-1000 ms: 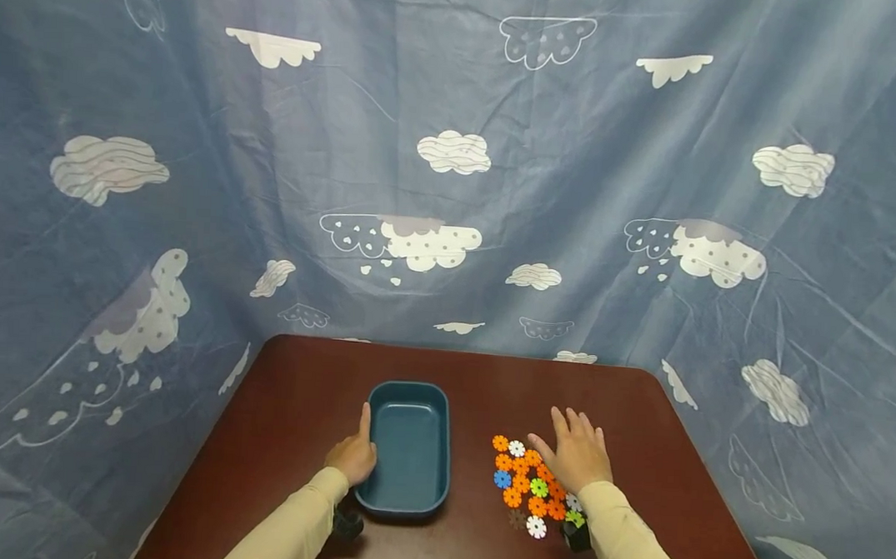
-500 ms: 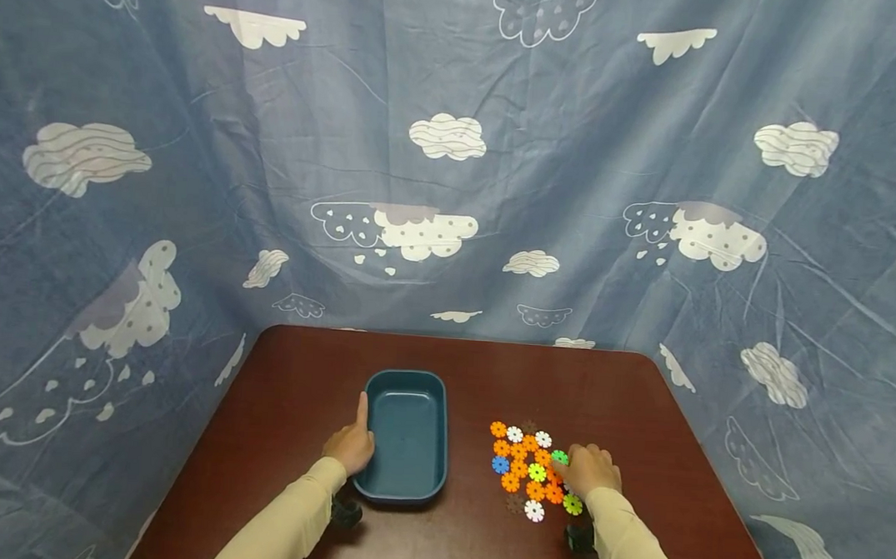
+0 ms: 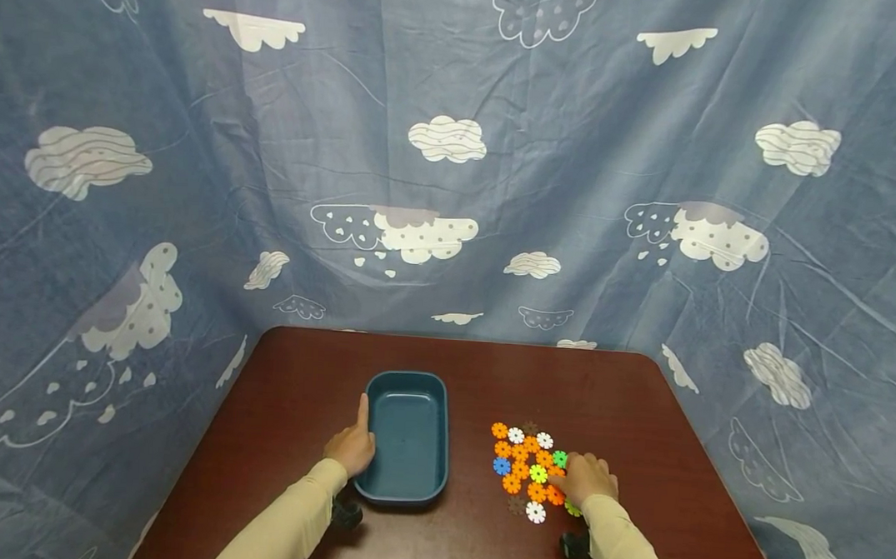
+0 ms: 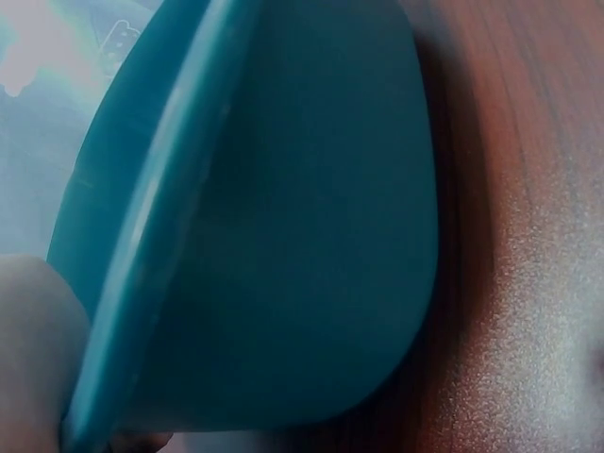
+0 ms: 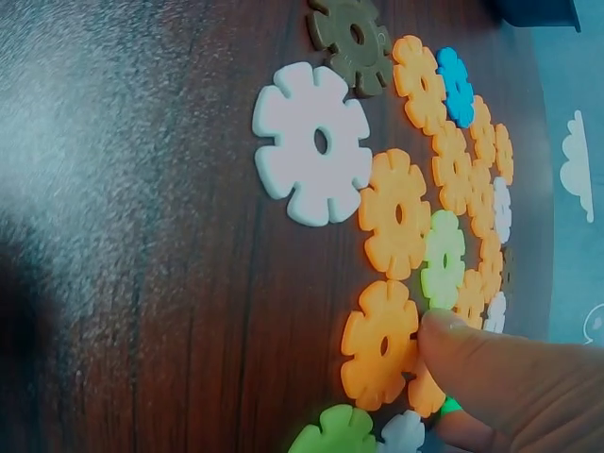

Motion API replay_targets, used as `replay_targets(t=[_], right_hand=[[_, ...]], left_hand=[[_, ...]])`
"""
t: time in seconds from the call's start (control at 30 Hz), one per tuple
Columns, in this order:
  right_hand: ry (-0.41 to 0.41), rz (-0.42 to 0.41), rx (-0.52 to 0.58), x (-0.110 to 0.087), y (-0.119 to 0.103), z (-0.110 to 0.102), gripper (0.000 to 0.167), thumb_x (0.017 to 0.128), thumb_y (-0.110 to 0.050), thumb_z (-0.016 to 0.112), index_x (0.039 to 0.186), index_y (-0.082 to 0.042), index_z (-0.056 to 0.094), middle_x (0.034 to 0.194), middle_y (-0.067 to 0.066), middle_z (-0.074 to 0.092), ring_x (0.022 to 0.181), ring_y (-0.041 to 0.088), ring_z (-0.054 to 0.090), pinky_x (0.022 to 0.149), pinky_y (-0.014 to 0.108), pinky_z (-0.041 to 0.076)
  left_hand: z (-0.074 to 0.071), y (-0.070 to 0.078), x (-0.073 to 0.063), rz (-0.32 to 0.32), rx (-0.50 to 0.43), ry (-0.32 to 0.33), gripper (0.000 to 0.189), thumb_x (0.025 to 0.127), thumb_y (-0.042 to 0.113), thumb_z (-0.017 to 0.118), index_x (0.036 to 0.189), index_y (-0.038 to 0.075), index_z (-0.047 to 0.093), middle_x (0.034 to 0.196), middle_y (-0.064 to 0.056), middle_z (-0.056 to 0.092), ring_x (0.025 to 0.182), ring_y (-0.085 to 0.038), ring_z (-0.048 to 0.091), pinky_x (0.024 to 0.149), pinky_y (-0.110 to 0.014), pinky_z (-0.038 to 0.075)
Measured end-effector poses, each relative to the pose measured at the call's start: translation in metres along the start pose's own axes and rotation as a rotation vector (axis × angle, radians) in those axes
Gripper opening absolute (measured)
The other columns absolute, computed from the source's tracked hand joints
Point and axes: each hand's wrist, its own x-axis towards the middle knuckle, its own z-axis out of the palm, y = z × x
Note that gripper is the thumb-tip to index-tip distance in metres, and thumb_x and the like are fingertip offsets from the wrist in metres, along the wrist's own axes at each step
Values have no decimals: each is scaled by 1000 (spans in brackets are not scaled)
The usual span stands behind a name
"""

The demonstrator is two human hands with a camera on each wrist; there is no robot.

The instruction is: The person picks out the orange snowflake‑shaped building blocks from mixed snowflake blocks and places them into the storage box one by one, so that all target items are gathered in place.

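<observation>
My left hand [image 3: 350, 449] grips the left rim of a deep teal plastic tray [image 3: 405, 501], index finger straight along the edge. In the left wrist view the thumb [image 4: 36, 349] lies over the tray's rim. My right hand [image 3: 588, 477] is at the right side of a flat group of notched plastic building discs, fingers bent down. In the right wrist view its thumb [image 5: 462, 354] overlaps an orange disc [image 5: 427, 392], beside a lime disc [image 5: 444, 260]. The fingertips are mostly hidden behind the thumb, and I cannot tell whether they pinch a disc.
Several orange discs [image 3: 511, 483] lie among white [image 3: 535, 512], blue [image 3: 502, 465], brown [image 3: 516, 506] and green [image 3: 559, 459] ones. They lie on a dark red-brown table [image 3: 474, 381], right of the tray. A blue cloud-print curtain [image 3: 452, 188] hangs around the table's back and sides.
My right hand has come down from over the discs with spread fingers to bent fingers at their right side, then shifted slightly left. My left hand stays on the tray; the head view has shifted slightly.
</observation>
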Motion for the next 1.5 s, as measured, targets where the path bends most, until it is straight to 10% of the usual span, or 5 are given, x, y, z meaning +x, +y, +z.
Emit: replay_targets(t=[0.6,0.8,1.0,1.2,1.5], right_hand=[[-70,57,263,8,-3,-2,31,88,-17,75,95,-1,51,82,11,53,77,29,52,70,43,42],[-21,29,487,11,-8,-6,16,95,-8,63,103,5,57,84,13,59,68,21,52,60,32,44],[-98,58,898,15,-20,-21,32,102,-10,57,124,13,59,113,25,65,89,30,73,87,44,59],[-184,61,1116,19,-46,-38,39,103,-11,56,134,12,54,120,22,64,93,22,76,92,41,56],[-260,-59,1140,29,-120,-49,34,102,-7,56,128,15,57,117,22,64,83,12,74,81,31,60]], left_hand=[[-1,1,1,6,-1,2,78,98,17,49,163,8,7,72,-11,65,55,-22,53,54,-40,41],[-2,1,0,5,-8,-2,78,98,17,49,163,8,8,71,-10,64,55,-22,52,54,-40,40],[-1,1,-1,11,0,5,78,98,18,50,163,8,8,73,-11,67,56,-22,54,55,-41,42],[-2,0,-1,0,0,2,77,99,18,49,164,9,9,72,-11,66,55,-22,53,55,-41,42],[2,-1,0,-5,11,5,78,98,20,49,164,10,9,79,-14,70,56,-23,55,56,-42,44]])
